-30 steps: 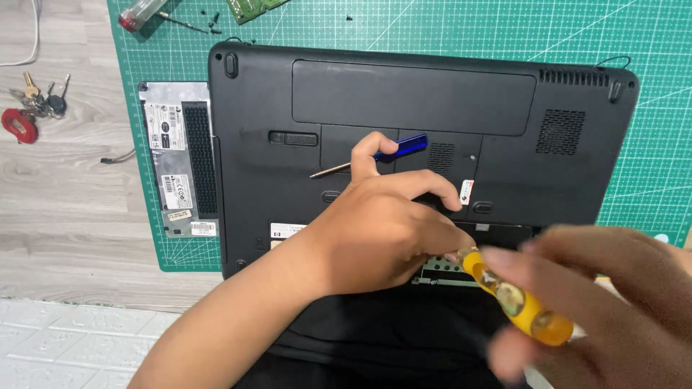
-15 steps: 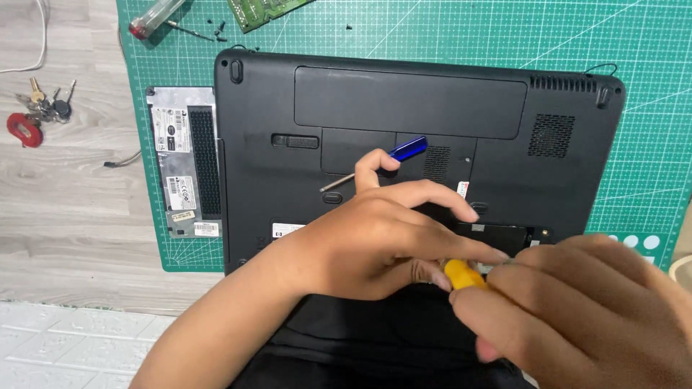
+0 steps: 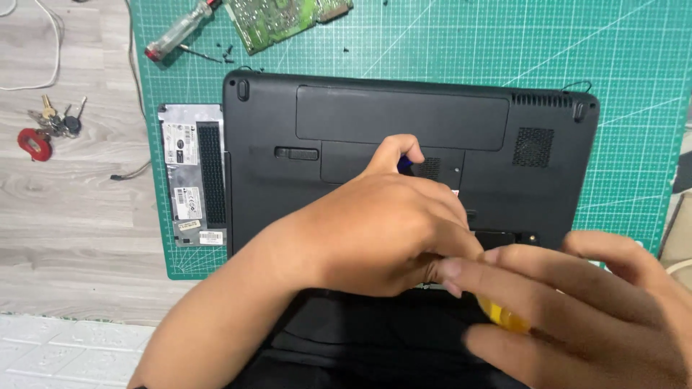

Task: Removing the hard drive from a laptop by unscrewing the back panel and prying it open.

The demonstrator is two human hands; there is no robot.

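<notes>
Far left on the wooden tabletop, I see a bunch of keys with a red fob, well apart from the work. Next over, the green cutting mat begins. On its upper part lie a clear-handled screwdriver and a green circuit board, with tiny dark screws scattered between and beside them. Lower on the mat's left edge, a grey removed cover panel sits just beside the laptop.

Centre: a black laptop lies upside down on the mat, underside facing up, vents at its right.

My left hand rests on the laptop's base near its middle, fingers curled and pressing down on the casing, thumb raised; a small blue thing peeks out just past the thumb. I cannot tell whether that hand actually pinches anything.

Right and low in view, my right hand is closed around a yellow-handled screwdriver. Only a bit of the handle shows between the fingers; the tip is hidden behind the left hand, at the laptop's near edge.
</notes>
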